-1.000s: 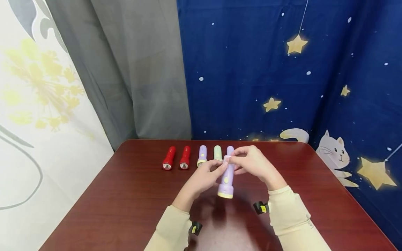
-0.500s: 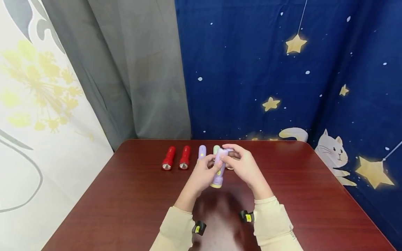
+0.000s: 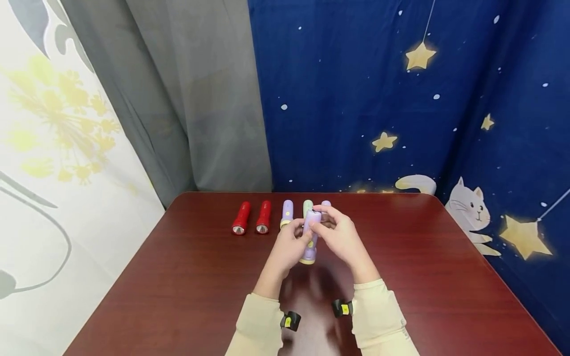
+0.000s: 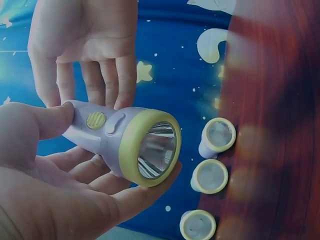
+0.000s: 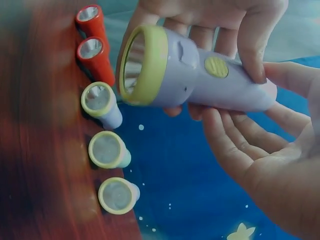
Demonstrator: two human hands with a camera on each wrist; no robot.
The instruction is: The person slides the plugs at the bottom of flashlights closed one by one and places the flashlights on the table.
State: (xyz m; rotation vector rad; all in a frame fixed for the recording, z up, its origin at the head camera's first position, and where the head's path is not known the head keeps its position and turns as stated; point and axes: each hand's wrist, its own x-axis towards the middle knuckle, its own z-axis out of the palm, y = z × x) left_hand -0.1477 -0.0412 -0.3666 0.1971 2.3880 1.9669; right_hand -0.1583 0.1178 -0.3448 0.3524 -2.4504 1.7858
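A purple flashlight [image 3: 310, 236] is held above the counter [image 3: 178, 277], clasped by the left hand [image 3: 289, 247] and pinched at its tail by the right hand [image 3: 340, 237]. Five flashlights [image 3: 262, 223] are already lined up behind; this one seems not yet laid down.

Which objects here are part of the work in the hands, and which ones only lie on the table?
In hand:
- lilac plastic flashlight with yellow rim, gripped by the left hand; the right hand touches its tail end

Lying about, in a row on the dark red wooden table:
- two red flashlights
- two lilac flashlights
- pale green flashlight
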